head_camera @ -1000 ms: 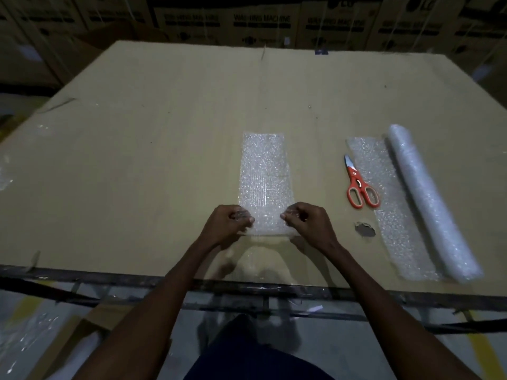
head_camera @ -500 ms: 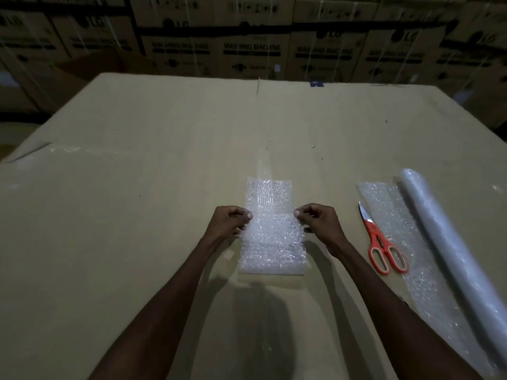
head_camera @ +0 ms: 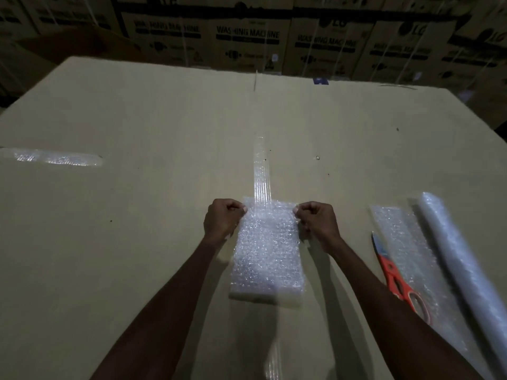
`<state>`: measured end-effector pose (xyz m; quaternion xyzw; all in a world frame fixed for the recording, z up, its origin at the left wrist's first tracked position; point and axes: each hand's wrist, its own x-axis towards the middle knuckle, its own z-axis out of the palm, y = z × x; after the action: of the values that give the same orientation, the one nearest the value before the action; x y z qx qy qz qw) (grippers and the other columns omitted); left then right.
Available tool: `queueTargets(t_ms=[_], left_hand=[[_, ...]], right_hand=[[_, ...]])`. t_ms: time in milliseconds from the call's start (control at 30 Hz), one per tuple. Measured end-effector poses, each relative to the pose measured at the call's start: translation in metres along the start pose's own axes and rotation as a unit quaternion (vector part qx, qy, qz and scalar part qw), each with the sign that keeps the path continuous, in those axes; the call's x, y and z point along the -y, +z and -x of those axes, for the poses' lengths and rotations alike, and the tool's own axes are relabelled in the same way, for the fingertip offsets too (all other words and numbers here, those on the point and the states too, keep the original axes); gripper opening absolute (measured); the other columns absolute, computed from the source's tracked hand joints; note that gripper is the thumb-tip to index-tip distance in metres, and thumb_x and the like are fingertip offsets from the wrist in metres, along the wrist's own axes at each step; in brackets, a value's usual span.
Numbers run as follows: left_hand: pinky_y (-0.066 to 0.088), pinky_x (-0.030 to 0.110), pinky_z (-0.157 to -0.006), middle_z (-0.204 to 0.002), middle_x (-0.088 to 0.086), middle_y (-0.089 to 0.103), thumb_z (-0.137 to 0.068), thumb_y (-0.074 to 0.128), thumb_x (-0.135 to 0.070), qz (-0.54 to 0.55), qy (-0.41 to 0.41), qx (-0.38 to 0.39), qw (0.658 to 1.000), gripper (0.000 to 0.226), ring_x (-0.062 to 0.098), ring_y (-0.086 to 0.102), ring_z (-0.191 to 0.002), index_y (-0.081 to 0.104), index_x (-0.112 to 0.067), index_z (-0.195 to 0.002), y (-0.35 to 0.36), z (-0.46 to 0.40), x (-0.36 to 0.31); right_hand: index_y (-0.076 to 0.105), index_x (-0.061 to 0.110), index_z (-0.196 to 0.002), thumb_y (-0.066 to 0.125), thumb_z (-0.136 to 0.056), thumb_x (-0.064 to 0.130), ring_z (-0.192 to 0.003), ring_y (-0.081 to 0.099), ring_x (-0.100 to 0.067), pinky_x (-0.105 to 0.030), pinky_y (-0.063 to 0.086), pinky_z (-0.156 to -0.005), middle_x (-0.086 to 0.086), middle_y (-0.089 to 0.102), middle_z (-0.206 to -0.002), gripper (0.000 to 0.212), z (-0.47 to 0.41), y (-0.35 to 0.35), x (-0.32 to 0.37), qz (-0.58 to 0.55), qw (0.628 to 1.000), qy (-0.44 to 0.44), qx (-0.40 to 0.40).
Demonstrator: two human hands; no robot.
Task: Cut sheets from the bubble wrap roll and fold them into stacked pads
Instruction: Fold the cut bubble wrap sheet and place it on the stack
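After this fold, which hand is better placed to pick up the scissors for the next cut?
The right hand. The scissors lie on its side, beside the bubble wrap roll; the left hand would need to cross the folded sheet.

A wide sheet of brown cardboard point(head_camera: 137, 242) serves as the work surface and spreads out on every side of the grip. A strip of clear tape point(head_camera: 260, 171) runs along its centre seam, straight away from the grip toward the far edge, and another shiny strip of tape point(head_camera: 55, 157) lies well off to the left, further out than the grip. Beyond the far edge, well past the grip, stands a dim wall of stacked cartons point(head_camera: 247, 37) printed "WASHING MACHINE".
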<state>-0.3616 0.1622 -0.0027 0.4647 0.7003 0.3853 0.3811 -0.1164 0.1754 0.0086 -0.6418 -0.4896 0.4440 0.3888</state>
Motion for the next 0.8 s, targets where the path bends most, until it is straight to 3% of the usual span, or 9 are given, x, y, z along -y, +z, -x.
queueTargets(t_ms=[133, 300, 367, 467, 567, 667, 800], left_hand=[[0.047, 0.024, -0.064, -0.071, -0.013, 0.072, -0.080, 0.078, -0.033, -0.065, 0.010, -0.025, 0.998, 0.006, 0.009, 0.067, -0.066, 0.076, -0.027, -0.079, 0.007, -0.009, 0.004], [0.050, 0.026, -0.075, -0.091, -0.013, 0.073, -0.081, 0.077, -0.035, -0.085, 0.036, -0.048, 0.995, 0.025, 0.010, 0.068, -0.085, 0.075, -0.026, -0.104, 0.010, -0.011, 0.006], [0.049, 0.027, -0.080, -0.105, -0.012, 0.071, -0.085, 0.076, -0.034, -0.083, 0.064, -0.061, 0.993, 0.036, 0.010, 0.066, -0.091, 0.069, -0.023, -0.119, 0.009, -0.007, 0.012], [0.049, 0.027, -0.082, -0.121, -0.004, 0.067, -0.090, 0.067, -0.036, -0.113, 0.178, -0.088, 0.974, 0.042, 0.014, 0.065, -0.099, 0.063, -0.016, -0.128, 0.014, 0.012, 0.027], [0.051, 0.029, -0.085, -0.125, 0.000, 0.066, -0.094, 0.056, -0.030, -0.165, 0.258, -0.089, 0.948, 0.038, 0.019, 0.065, -0.108, 0.064, -0.013, -0.126, 0.023, 0.033, 0.034], [0.052, 0.044, -0.095, -0.131, 0.012, 0.064, -0.097, 0.042, -0.027, -0.276, 0.338, -0.055, 0.898, 0.043, 0.029, 0.061, -0.120, 0.064, -0.004, -0.126, 0.036, 0.044, 0.044], [0.034, 0.058, -0.112, -0.154, 0.013, 0.043, -0.101, 0.028, -0.033, -0.365, 0.291, 0.038, 0.883, 0.055, 0.029, 0.039, -0.143, 0.048, -0.005, -0.144, 0.042, 0.053, 0.057]], right_hand=[[0.075, 0.006, -0.082, 0.078, -0.089, 0.012, -0.047, 0.056, -0.014, -0.027, 0.047, -0.046, -0.006, 0.068, -0.064, 0.009, -0.019, 0.006, -0.007, 0.024, 1.000, 0.010, -0.010], [0.076, 0.021, -0.076, 0.078, -0.084, 0.024, -0.052, 0.062, -0.018, -0.039, 0.056, -0.059, 0.002, 0.072, -0.065, 0.009, -0.032, 0.013, -0.018, 0.088, 0.995, 0.019, -0.043], [0.078, 0.021, -0.087, 0.077, -0.083, 0.028, -0.067, 0.066, -0.018, -0.037, 0.057, -0.070, 0.008, 0.073, -0.076, 0.008, -0.027, 0.013, -0.011, 0.127, 0.988, 0.007, -0.093], [0.074, 0.015, -0.114, 0.075, -0.089, 0.022, -0.089, 0.068, -0.018, -0.027, 0.047, -0.078, 0.002, 0.073, -0.102, 0.026, -0.003, 0.019, 0.003, 0.203, 0.966, -0.061, -0.150], [0.071, 0.011, -0.121, 0.070, -0.093, 0.016, -0.102, 0.068, -0.025, -0.034, 0.051, -0.087, -0.006, 0.072, -0.119, 0.029, 0.032, 0.040, 0.004, 0.237, 0.956, -0.139, -0.105], [0.069, 0.008, -0.124, 0.050, -0.097, 0.024, -0.113, 0.065, -0.031, -0.039, 0.049, -0.094, -0.011, 0.068, -0.127, 0.037, 0.060, 0.062, -0.013, 0.280, 0.946, -0.159, -0.034], [0.057, -0.005, -0.138, 0.033, -0.099, 0.024, -0.135, 0.053, -0.040, -0.056, 0.039, -0.112, -0.025, 0.055, -0.145, 0.054, 0.076, 0.077, -0.045, 0.365, 0.906, -0.215, 0.015]])
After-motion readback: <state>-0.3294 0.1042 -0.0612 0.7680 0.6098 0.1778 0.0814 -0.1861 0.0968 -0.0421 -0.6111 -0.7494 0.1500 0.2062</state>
